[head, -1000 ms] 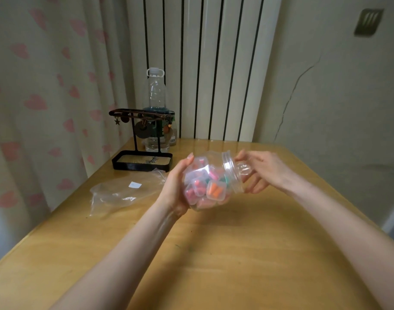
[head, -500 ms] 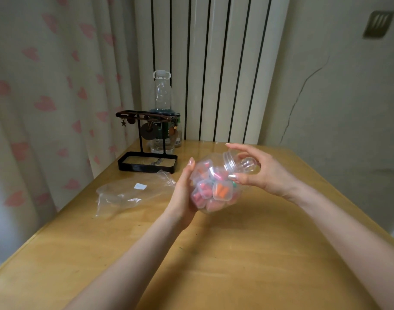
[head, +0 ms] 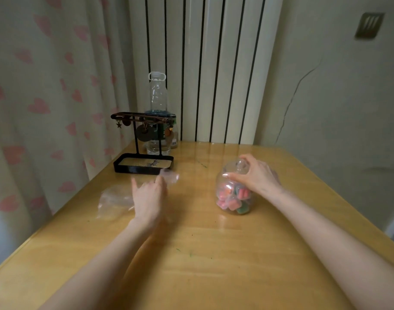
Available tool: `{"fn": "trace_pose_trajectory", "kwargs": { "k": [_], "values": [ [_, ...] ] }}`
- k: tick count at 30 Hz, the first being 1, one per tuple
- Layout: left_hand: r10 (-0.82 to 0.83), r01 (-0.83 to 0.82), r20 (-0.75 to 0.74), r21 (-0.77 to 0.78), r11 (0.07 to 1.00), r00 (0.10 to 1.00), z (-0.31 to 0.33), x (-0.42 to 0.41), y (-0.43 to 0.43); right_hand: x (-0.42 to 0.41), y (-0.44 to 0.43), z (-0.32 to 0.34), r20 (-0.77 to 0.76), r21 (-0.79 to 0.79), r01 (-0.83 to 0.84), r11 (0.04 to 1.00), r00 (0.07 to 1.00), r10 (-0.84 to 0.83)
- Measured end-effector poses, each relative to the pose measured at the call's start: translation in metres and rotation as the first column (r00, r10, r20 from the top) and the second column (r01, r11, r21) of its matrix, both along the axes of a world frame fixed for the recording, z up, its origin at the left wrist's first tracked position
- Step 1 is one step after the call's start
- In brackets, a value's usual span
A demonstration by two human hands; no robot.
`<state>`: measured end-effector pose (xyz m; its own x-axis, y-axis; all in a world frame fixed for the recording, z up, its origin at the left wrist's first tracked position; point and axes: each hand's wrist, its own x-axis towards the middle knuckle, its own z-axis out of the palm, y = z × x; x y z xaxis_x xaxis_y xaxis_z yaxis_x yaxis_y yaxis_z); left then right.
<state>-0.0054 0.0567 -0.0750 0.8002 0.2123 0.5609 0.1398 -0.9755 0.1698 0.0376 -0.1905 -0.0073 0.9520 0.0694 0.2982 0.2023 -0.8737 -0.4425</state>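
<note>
The right hand (head: pixel 258 175) comes from above and to the right, and its grip closes on the lid (head: pixel 236 167) of a clear jar (head: pixel 235 198): the fingers curl over the domed knob and the thumb lies along the near edge of the lid. The jar sits directly beneath this grip, with the lid seated on its mouth and its base on the table (head: pixel 214 253), right of centre. Its long axis is vertical, with the mouth and lid pointing up. There is one jar with one lid. The small pink, orange and green cases (head: pixel 234 203) inside are heaped in the lower half, too crowded to count. The left hand (head: pixel 149 198) is well apart from the jar, stretched forward on the left over a single crumpled clear plastic bag (head: pixel 115 198) that lies flat on the table. The little finger is raised and the other fingers are bent, but motion blur hides whether this grip has taken the film or is merely above it. Beyond the bag, near the far left corner of the table, stands one black stand (head: pixel 144 162) with a tray base and a crossbar hung with small ornaments. Just behind it is one clear bottle (head: pixel 157 97), upright, with its white cap on.
</note>
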Motion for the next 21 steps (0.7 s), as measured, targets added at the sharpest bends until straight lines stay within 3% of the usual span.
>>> {"fn": "trace_pose_trajectory", "kwargs": {
  "k": [2, 5, 7, 9, 11, 13, 16, 21],
  "values": [
    [-0.234, 0.32, 0.306, -0.272, 0.908, 0.923, 0.016, -0.012, -0.012, -0.002, -0.001, 0.002, 0.027, 0.003, -0.063, 0.998, 0.998, 0.063],
    [-0.366, 0.628, 0.526, -0.502, 0.595, 0.768, 0.049, -0.035, -0.037, -0.02, -0.001, 0.018, 0.128, 0.171, -0.397, 0.902, 0.916, 0.379],
    [-0.331, 0.665, 0.577, -0.639, 0.387, 0.747, 0.065, -0.045, -0.053, -0.037, -0.005, 0.031, -0.005, 0.36, -0.581, 0.73, 0.781, 0.624],
    [-0.302, 0.642, 0.571, -0.719, 0.266, 0.764, 0.075, -0.051, -0.068, -0.052, -0.013, 0.039, -0.09, 0.528, -0.59, 0.61, 0.676, 0.732],
    [-0.306, 0.611, 0.548, -0.775, 0.164, 0.778, 0.08, -0.054, -0.083, -0.062, -0.025, 0.039, -0.071, 0.585, -0.542, 0.603, 0.707, 0.704],
    [-0.332, 0.595, 0.53, -0.793, 0.13, 0.78, 0.081, -0.054, -0.097, -0.069, -0.038, 0.036, -0.014, 0.609, -0.488, 0.625, 0.781, 0.624],
    [-0.364, 0.631, 0.544, -0.754, 0.184, 0.756, 0.08, -0.055, -0.118, -0.077, -0.065, 0.035, 0.019, 0.669, -0.384, 0.637, 0.865, 0.501],
    [-0.461, 0.677, 0.553, -0.719, 0.156, 0.694, 0.081, -0.06, -0.156, -0.09, -0.126, 0.033, -0.027, 0.783, -0.221, 0.581, 0.922, 0.387]
  ]
}}
